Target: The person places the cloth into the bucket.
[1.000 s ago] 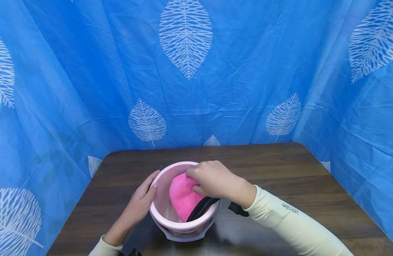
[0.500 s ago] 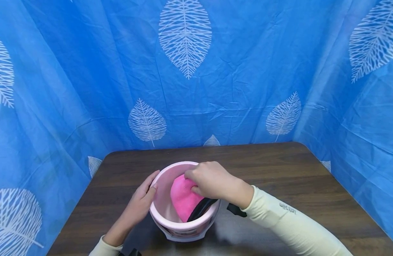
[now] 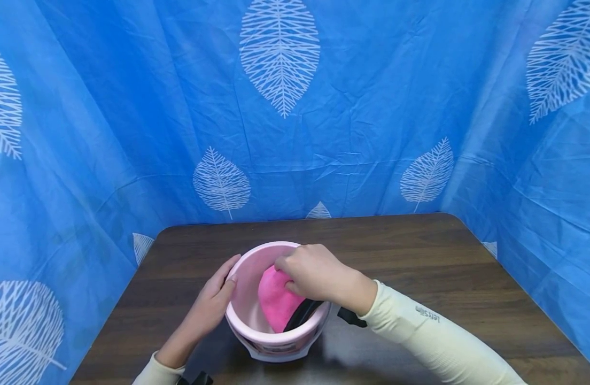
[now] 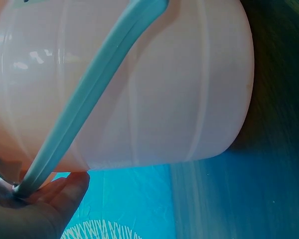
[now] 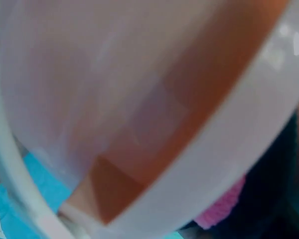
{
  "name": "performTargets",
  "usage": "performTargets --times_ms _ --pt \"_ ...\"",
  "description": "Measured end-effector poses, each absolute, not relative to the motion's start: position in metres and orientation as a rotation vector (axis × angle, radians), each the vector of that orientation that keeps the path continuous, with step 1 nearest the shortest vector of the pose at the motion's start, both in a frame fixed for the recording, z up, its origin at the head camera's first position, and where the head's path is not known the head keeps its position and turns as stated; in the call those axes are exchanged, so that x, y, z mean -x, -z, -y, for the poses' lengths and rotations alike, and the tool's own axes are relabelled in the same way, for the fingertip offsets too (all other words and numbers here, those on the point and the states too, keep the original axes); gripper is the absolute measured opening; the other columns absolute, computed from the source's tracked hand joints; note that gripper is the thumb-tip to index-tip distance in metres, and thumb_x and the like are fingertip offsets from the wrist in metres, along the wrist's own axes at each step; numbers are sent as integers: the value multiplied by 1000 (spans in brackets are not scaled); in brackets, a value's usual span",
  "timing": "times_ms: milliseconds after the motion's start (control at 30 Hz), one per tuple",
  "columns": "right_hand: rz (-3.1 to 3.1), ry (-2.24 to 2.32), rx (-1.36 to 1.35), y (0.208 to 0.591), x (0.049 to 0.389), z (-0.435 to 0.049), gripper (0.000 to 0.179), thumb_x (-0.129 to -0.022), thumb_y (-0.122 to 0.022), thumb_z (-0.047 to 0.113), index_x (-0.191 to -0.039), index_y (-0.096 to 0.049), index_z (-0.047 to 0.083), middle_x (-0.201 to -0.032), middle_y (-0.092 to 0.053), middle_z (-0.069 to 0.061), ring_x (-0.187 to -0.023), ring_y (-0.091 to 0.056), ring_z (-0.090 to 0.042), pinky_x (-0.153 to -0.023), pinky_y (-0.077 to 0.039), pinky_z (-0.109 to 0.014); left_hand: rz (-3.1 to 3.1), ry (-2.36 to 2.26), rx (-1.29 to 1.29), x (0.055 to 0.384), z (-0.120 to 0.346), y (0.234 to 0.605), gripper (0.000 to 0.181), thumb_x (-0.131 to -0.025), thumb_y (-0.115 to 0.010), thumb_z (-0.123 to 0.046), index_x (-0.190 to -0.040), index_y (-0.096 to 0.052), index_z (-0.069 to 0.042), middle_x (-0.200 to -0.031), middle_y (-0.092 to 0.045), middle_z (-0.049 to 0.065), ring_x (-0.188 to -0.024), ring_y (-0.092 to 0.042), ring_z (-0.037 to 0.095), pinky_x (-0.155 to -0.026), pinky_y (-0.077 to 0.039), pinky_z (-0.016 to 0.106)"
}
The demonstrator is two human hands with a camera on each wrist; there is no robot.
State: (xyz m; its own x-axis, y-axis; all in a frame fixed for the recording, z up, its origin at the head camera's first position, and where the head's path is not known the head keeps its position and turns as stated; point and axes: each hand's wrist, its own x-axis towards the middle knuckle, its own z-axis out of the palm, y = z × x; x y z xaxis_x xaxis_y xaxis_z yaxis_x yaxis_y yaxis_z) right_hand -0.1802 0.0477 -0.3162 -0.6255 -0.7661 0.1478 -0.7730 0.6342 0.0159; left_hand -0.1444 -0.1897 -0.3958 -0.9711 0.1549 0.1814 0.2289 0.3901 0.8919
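Note:
A pink bucket (image 3: pixel 242 321) stands on the table in the head view. My left hand (image 3: pixel 213 294) holds its left side, thumb at the rim and fingers along the outside. The left wrist view shows these fingers (image 4: pixel 72 191) beside the end of the bucket's handle (image 4: pixel 84 94), which hangs across the wall. Inside the bucket, my right hand (image 3: pixel 314 272) pinches a bright pink, fuzzy cloth-like piece (image 3: pixel 276 299) with a black strip (image 3: pixel 302 315) along its lower side. Most of its right part is hidden under the hand. Behind the rim in the right wrist view, a bit of the pink piece (image 5: pixel 222 206) shows.
The dark wooden table (image 3: pixel 410 256) extends around the bucket on every side. A blue curtain (image 3: pixel 352 123) with white leaf prints hangs behind it and along both sides. A black wrist strap (image 3: pixel 351 317) hangs below the right wrist.
My right hand has shifted slightly left. The pink piece's left edge has drawn a little to the right inside the bucket. My left hand and the bucket have barely moved.

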Motion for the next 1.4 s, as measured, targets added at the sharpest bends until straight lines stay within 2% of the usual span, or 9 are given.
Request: performTargets --times_ms 433,800,1000,1200,1400 --pt "2718 -5 -1281 319 182 -42 11 -84 -82 22 -89 -73 17 -72 -67 7 -66 -63 -12 -56 -53 -31 2563 1664 346 145 191 395 50 -108 -44 -12 -155 -35 3 -157 -38 23 -143 -40 39 -111 -34 48" --pt "2739 50 -1292 325 180 -39 19 -84 -83 26 -100 -76 17 -77 -70 6 -74 -67 -13 -63 -56 -33 2564 1671 334 145 190 396 50 -108 -44 -13 -155 -34 2 -157 -39 23 -142 -41 39 -110 -35 48" --pt "2754 27 -1313 330 181 -37 23 -84 -84 26 -104 -77 16 -81 -71 5 -77 -68 -12 -70 -57 -28 2561 1667 331 145 190 396 50 -108 -44 -12 -155 -35 3 -157 -39 23 -142 -41 39 -110 -35 47" --pt "2749 37 -1327 334 180 -36 21 -84 -84 26 -100 -76 16 -80 -70 5 -76 -68 -12 -70 -57 -25 2574 1691 322 142 190 395 51 -108 -44 -14 -156 -33 2 -158 -38 22 -143 -39 40 -109 -36 47" --pt "2726 78 -1324 336 178 -36 17 -85 -82 25 -97 -75 16 -79 -70 4 -75 -69 -14 -70 -57 -28 2563 1703 329 142 190 394 51 -109 -44 -14 -156 -33 2 -158 -37 22 -144 -38 39 -110 -35 46"
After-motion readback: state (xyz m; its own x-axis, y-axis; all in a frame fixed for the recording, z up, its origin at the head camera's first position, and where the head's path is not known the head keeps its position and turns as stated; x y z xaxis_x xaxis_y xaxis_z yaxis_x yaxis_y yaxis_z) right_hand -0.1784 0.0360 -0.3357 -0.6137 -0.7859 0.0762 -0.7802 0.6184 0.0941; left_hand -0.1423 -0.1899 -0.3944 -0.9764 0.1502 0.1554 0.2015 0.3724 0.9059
